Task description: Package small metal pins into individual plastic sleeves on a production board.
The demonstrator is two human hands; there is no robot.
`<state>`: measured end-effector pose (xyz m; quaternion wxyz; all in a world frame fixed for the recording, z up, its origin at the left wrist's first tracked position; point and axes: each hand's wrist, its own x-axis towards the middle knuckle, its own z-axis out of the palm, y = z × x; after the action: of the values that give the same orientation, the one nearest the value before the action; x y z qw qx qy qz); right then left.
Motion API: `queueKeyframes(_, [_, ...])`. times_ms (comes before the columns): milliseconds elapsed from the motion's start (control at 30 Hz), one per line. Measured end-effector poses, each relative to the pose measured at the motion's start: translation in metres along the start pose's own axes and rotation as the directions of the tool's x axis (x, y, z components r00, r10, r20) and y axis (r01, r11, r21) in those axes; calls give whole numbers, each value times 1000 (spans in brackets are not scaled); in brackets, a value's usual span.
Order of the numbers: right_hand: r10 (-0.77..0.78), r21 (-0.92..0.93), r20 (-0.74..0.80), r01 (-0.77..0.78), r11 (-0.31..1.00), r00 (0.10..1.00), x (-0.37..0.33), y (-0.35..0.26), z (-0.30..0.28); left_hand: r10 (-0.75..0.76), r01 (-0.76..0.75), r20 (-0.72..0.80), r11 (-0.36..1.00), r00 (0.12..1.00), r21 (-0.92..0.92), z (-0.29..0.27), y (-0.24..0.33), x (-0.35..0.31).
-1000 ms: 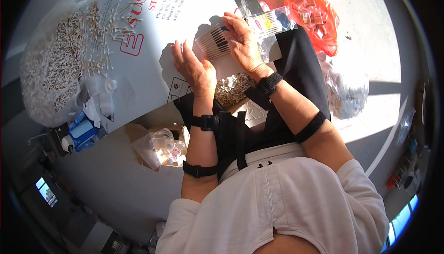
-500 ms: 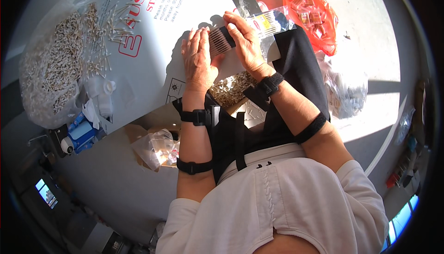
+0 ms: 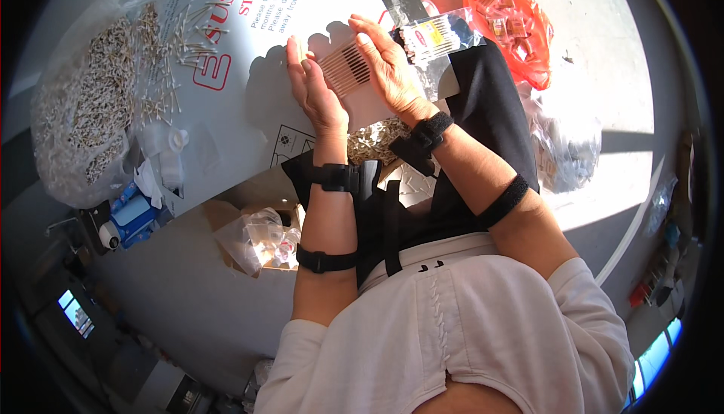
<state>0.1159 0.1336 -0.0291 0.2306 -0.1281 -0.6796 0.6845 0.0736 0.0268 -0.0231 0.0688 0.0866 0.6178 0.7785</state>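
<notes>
On the tabletop, a flat row of cotton swabs (image 3: pixel 345 71) lies between my two hands, with thin wooden sticks side by side. My left hand (image 3: pixel 320 101) stands on edge at the row's left end, fingers stretched and palm turned toward the swabs. Along the right end of the row rests my right hand (image 3: pixel 392 71), its fingers straight and covering the tips there. Just beyond the right hand is a clear packet of swabs (image 3: pixel 439 35) with a yellow and red label. Below the table edge, a heap of loose swabs (image 3: pixel 369 142) shows between my forearms.
A big clear bag of swabs (image 3: pixel 94 105) sits at the left, with scattered swabs (image 3: pixel 188 44) beside it. A blue and white bottle-like object (image 3: pixel 132 218) is at the table's left corner. A red plastic bag (image 3: pixel 505 29) with small packets lies right. A cardboard box (image 3: pixel 226 222) stands below.
My left hand has turned from lying palm down to standing on edge, fingers raised. My right hand has shifted slightly left and up, and more of the swab row shows.
</notes>
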Motion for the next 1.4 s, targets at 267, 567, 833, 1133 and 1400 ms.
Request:
queueKeyframes(267, [37, 19, -53, -36, 999, 998, -4, 3, 2, 8, -9, -17, 998, 1000, -70, -7, -2, 6])
queueKeyframes(567, [-100, -185, 100, 117, 976, 990, 30, 1, -10, 71, -71, 12, 997, 997, 39, -21, -5, 20])
queueKeyframes(833, [-51, -162, 117, 70, 984, 992, 15, 0, -3, 58, -58, 6, 998, 998, 13, -12, -8, 19])
queueKeyframes(1133, [73, -19, 32, -73, 997, 997, 10, -5, -25, 179, -439, 414, 555, 892, 707, -30, 13, 4])
queueKeyframes(1400, [-131, -600, 190, 221, 769, 973, -24, -11, -44, -193, -478, 471, 10, 861, 878, -16, 18, -30])
